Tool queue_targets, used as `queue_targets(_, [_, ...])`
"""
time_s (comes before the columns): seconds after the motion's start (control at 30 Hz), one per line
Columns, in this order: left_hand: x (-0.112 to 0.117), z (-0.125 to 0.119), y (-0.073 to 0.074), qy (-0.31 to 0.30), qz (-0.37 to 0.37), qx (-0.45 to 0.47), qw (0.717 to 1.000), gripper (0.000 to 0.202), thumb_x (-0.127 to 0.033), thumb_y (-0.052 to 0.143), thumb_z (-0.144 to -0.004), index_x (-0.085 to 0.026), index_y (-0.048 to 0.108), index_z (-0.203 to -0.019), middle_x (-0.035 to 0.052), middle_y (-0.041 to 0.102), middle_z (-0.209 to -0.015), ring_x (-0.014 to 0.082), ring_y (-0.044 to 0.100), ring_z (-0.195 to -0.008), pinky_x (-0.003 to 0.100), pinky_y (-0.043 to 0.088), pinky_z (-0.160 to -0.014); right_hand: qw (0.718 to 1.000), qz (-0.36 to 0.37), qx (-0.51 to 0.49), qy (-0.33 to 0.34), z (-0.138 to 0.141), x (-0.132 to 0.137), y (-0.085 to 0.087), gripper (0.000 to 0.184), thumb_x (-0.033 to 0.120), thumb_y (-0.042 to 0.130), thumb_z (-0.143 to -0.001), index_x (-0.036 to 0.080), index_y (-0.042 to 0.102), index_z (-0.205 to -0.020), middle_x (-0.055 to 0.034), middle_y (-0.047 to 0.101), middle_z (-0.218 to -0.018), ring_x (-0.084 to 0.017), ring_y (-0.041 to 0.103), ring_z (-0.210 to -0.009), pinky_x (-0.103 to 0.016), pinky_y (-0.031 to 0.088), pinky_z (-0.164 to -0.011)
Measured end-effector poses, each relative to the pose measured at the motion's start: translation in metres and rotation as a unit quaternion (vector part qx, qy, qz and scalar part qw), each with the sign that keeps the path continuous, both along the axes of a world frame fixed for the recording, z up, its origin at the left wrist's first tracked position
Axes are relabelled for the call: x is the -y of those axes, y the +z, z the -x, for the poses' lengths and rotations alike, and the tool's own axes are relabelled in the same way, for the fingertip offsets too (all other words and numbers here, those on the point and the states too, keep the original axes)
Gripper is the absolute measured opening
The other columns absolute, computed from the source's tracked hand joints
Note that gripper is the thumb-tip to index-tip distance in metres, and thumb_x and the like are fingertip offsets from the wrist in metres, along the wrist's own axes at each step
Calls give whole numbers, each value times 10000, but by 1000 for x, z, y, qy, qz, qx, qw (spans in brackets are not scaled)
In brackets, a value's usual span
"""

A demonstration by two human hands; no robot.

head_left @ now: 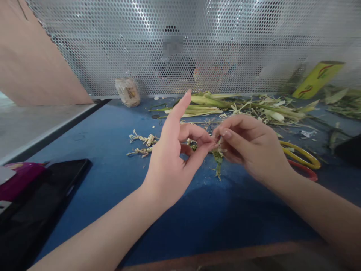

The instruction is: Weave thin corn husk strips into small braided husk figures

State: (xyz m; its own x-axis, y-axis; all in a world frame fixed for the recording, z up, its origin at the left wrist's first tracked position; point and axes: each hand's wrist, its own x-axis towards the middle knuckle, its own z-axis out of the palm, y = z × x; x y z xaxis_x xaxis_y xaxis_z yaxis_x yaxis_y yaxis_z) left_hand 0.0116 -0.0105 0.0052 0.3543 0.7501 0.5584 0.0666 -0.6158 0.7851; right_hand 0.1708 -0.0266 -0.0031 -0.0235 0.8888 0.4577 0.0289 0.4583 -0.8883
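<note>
Left hand [172, 158] and right hand [248, 148] both pinch a small green leaf strip [217, 156] between thumb and fingertips, held just above the blue table [113, 180]. Scissors [303, 160] lie right; woven leaf pieces [142, 145] left; leaf scraps [239, 105] far.

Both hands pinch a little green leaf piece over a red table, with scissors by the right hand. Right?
Not quite: the head view shows the table is blue, not red. The left hand and right hand do pinch the little green leaf piece, with scissors by the right hand.
</note>
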Motion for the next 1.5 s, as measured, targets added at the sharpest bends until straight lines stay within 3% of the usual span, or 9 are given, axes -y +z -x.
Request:
queue_targets(0.23, [5,-2,0,22,-82,-30,996,698,-138,553,-759,-351,202,-1323,-56,606,-745,116,598,-714,202,467,-557,1000,22,16,-13,-1,5,4,83,248,624,-720,189,567,-726,53,487,-532,-23,358,-346,-165,258,-290])
queue_targets(0.33, [5,1,3,8,-107,-62,992,742,-127,546,-768,-358,129,-1337,-55,603,-803,98,593,-765,194,484,-606,1000,23,10,-9,0,6,6,114,239,646,-697,189,551,-739,53,500,-554,-21,364,-352,-162,270,-285])
queue_targets(0.53, [5,9,5,16,-119,-72,990,798,-153,614,-718,-394,158,-1328,-25,631,-874,121,618,-705,210,497,-548,998,49,-26,28,2,8,10,214,222,654,-688,206,497,-832,67,534,-576,-20,373,-342,-157,285,-278])
queue_targets(0.73, [7,6,7,49,-144,-77,985,815,-184,638,-693,-457,172,-1303,19,485,-1237,133,622,-703,233,510,-518,998,51,-15,21,1,8,10,224,238,641,-699,208,487,-859,61,532,-574,-32,394,-346,-167,304,-278])
queue_targets(0.87, [7,5,10,11,-151,-93,984,773,-161,613,-716,-457,188,-1290,18,588,-1063,154,625,-718,259,519,-544,1000,24,7,3,0,10,8,210,226,641,-700,223,502,-858,70,515,-555,-38,407,-355,-168,319,-286])
queue_targets(1.0, [8,5,10,-3,-125,-92,988,736,-166,594,-733,-402,193,-1303,16,572,-1055,145,624,-756,261,535,-601,999,9,26,-24,0,12,10,220,211,665,-673,223,528,-845,73,518,-538,-40,418,-353,-164,326,-285])
queue_targets(1.1, [9,5,9,-1,-118,-102,988,774,-169,584,-744,-348,118,-1337,-4,588,-928,133,618,-784,253,542,-660,999,10,32,-35,0,14,12,181,212,644,-698,206,549,-852,75,514,-507,-32,406,-318,-163,339,-283])
queue_targets(1.3, [9,6,12,2,-122,-109,987,686,-157,574,-750,-445,231,-1270,-42,592,-770,128,621,-747,210,511,-542,998,-5,64,-14,-2,17,17,315,198,669,-668,218,552,-960,34,594,-632,-63,498,-398,-190,422,-345])
queue_targets(1.5, [8,7,8,22,-85,-79,993,761,-182,595,-739,-320,148,-1339,-32,631,-756,137,634,-746,191,501,-524,995,-3,99,-19,-4,17,17,274,202,631,-712,234,545,-970,33,588,-613,-74,505,-397,-203,426,-354])
